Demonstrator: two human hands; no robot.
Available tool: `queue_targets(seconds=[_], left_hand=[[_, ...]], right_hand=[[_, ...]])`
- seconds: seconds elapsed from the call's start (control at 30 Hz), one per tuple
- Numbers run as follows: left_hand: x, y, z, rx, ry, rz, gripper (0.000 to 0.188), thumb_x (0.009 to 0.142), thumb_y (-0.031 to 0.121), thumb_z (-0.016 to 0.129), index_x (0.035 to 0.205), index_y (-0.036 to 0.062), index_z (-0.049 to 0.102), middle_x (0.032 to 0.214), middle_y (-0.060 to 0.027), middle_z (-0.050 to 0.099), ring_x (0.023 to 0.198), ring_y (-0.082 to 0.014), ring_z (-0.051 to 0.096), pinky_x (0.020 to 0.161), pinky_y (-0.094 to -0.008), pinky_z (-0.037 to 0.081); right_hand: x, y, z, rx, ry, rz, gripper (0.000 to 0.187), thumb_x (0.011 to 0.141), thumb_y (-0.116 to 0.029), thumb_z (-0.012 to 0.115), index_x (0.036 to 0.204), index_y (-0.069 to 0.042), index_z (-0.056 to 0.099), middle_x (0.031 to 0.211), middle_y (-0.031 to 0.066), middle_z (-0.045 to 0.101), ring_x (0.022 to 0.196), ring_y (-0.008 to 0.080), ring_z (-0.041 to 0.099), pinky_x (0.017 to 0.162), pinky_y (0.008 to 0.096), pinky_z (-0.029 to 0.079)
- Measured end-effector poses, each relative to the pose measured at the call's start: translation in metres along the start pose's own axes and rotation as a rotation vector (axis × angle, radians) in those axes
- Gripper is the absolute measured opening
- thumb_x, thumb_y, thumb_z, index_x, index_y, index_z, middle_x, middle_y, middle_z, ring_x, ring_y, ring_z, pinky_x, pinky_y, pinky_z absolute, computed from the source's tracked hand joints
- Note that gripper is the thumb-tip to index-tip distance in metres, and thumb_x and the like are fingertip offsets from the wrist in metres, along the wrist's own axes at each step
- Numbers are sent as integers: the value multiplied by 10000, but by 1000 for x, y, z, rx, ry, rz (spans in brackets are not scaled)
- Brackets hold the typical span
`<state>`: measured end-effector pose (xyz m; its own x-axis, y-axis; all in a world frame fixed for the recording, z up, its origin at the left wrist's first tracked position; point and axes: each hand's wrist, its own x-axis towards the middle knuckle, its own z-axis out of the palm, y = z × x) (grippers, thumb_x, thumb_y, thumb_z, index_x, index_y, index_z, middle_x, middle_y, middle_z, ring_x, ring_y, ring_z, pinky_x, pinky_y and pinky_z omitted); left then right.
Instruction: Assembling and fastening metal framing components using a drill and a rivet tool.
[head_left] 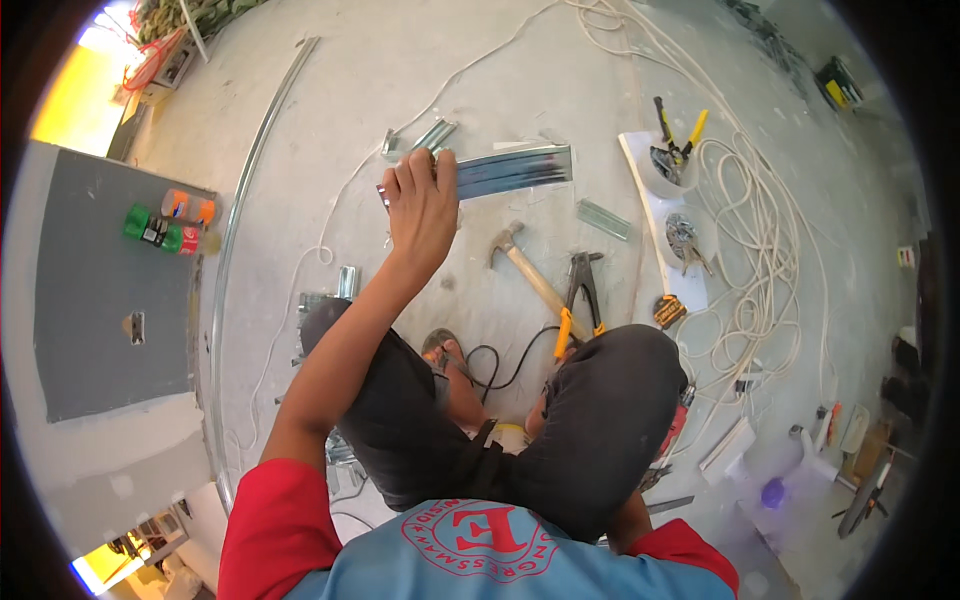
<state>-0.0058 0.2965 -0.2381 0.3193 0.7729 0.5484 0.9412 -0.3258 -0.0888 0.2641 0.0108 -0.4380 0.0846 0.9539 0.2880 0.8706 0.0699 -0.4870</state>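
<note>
My left hand (424,200) is closed over the left end of a short, ribbed metal channel (515,172), held across in front of me near the floor. Its fingertips are hidden behind the channel. Another cut piece of metal channel (436,134) lies just beyond the fingers. Only a bit of my right forearm (630,522) shows, beside my right thigh; the hand itself is hidden. Between my knees and the held channel lie a wooden-handled hammer (540,280) and a black plier-like tool (582,285) with orange grips.
A small channel offcut (603,219) lies right of the held piece. A white board (640,180) carries tubs with snips and small metal parts, beside a tape measure (669,311). Coiled white cable (765,250) spreads rightward. A long metal track (240,190) runs along the left.
</note>
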Motion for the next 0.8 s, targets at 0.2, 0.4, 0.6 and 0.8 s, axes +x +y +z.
queue_targets(seconds=[0.2,0.4,0.6,0.8], left_hand=[[5,17,-2,-173,49,-1,440,690,-34,609,1110,26,493,1046,-135,446,974,-304,452,907,-425,332],[-3,36,-9,-363,-20,24,402,679,-27,618,1063,16,507,1037,-161,490,981,-342,488,871,-445,365],[-21,4,-64,-329,93,13,518,781,447,772,941,17,532,645,-116,585,569,-322,588,524,-409,448],[-80,-8,-165,-646,-208,-13,785,754,575,752,1171,-43,506,788,-156,578,674,-249,566,624,-360,469]], right_hand=[[-42,-9,-26,111,-116,223,441,863,-202,659,1246,-14,547,1209,202,554,1081,351,553,916,433,452],[-55,5,-34,173,-64,428,410,853,-198,670,1213,-27,576,1155,183,585,1011,330,592,865,403,481],[-76,31,-44,247,98,676,378,844,-195,680,1181,-40,605,1102,163,615,941,309,630,814,373,510],[-141,81,-86,-22,248,892,358,857,-201,682,1145,5,629,1094,188,645,968,256,649,822,360,529]])
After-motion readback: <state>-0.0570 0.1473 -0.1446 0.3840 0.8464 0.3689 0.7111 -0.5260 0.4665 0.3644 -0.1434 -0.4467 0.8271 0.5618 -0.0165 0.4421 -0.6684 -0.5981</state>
